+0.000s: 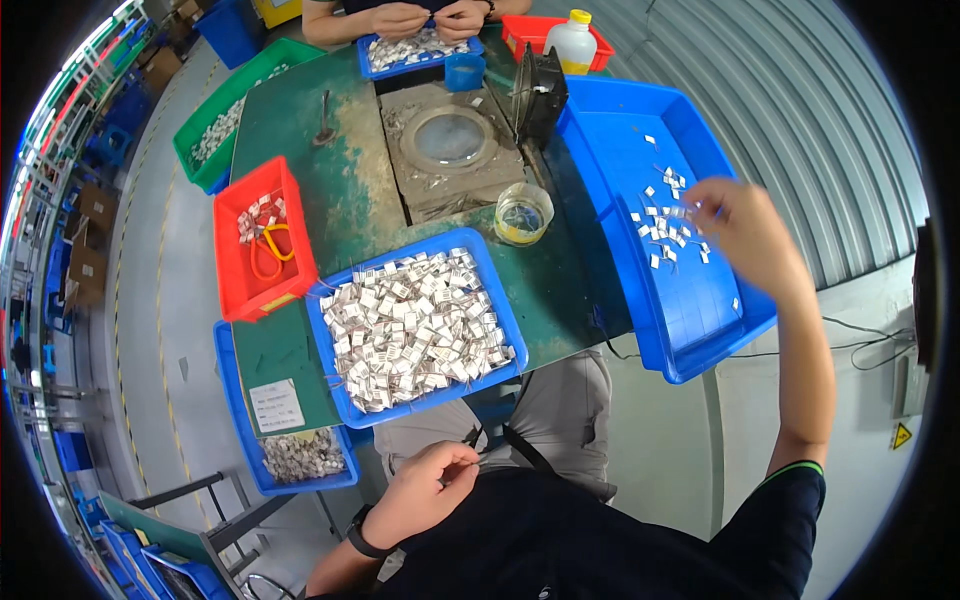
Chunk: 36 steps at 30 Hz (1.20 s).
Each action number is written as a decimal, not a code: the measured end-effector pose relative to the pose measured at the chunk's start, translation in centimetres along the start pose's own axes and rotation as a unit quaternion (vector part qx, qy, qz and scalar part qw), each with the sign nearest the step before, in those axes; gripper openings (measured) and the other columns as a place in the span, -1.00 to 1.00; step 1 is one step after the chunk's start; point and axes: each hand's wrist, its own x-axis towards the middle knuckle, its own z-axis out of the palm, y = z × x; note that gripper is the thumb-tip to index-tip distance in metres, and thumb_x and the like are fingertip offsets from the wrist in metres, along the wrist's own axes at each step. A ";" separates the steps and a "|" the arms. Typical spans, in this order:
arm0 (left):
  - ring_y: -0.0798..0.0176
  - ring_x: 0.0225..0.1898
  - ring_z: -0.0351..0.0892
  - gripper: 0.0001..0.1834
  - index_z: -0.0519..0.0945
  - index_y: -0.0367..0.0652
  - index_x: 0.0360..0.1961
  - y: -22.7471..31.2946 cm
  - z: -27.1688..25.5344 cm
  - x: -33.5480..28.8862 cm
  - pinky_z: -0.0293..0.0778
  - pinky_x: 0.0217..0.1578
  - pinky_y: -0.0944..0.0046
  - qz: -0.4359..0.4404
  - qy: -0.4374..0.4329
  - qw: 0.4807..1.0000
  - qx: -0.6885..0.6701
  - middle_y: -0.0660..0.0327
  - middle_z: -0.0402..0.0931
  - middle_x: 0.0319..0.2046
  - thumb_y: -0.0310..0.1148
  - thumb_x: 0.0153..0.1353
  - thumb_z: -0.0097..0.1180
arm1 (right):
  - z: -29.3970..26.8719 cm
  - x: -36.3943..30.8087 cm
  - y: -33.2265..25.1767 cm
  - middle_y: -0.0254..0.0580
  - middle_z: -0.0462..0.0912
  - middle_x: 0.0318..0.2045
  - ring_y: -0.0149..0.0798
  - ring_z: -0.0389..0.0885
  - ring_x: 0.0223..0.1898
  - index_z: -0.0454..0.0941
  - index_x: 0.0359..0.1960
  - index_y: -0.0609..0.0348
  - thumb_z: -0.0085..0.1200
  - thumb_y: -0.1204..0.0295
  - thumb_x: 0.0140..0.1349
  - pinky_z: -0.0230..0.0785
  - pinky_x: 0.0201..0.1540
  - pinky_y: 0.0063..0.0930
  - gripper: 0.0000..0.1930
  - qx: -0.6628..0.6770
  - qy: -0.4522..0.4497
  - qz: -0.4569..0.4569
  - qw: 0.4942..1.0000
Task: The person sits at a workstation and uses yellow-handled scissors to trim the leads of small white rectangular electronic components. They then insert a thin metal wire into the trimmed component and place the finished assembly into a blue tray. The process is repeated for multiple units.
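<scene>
My left hand is held low over my lap, thumb and fingertips pressed together. Whatever sits in that pinch is too small to make out. My right hand reaches over the long blue bin on the right, its fingers curled and smeared by motion. Below and beside it, several small white block-shaped parts with thin wire leads lie scattered on the bin floor. In front of me, a blue tray is heaped with many similar white wired parts.
A red bin holds white parts and orange-handled scissors. Inset in the green table is a round-topped pot; a glass jar stands nearby. Another person's hands work over a far blue tray, near a yellow-capped bottle.
</scene>
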 end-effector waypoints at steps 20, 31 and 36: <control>0.08 -0.15 0.38 -0.78 0.62 -0.12 -0.32 5.7 -3.6 8.5 0.28 -0.12 0.09 0.230 0.155 0.856 0.437 0.23 0.42 -0.28 -0.38 -0.02 0.36 | 15.7 0.1 -9.1 0.06 0.56 -0.27 0.07 0.65 -0.23 0.63 -0.43 0.26 0.25 0.40 0.05 0.54 -0.18 -0.18 -0.84 0.015 -0.191 -0.279 0.941; 0.08 -0.19 0.41 -0.87 0.63 -0.10 -0.41 5.4 -2.2 8.8 0.28 -0.17 0.07 0.207 0.192 0.873 0.399 0.26 0.44 -0.33 -0.43 -0.01 0.35 | 12.0 2.1 -10.0 0.04 0.68 -0.43 -0.13 0.71 -0.30 0.54 -0.46 0.34 0.24 0.42 0.05 0.51 -0.23 -0.27 -0.80 0.183 -0.299 -0.157 0.923; 0.22 -0.34 0.53 -0.89 0.61 -0.21 -0.30 6.1 -4.3 9.0 0.45 -0.26 0.23 0.195 0.245 0.918 0.242 0.21 0.55 -0.37 -0.51 0.15 0.28 | 12.2 3.3 -10.0 -0.11 0.69 -0.41 -0.29 0.73 -0.42 0.48 -0.43 0.30 0.23 0.56 0.18 0.57 -0.41 -0.52 -0.85 0.439 -0.321 -0.021 0.839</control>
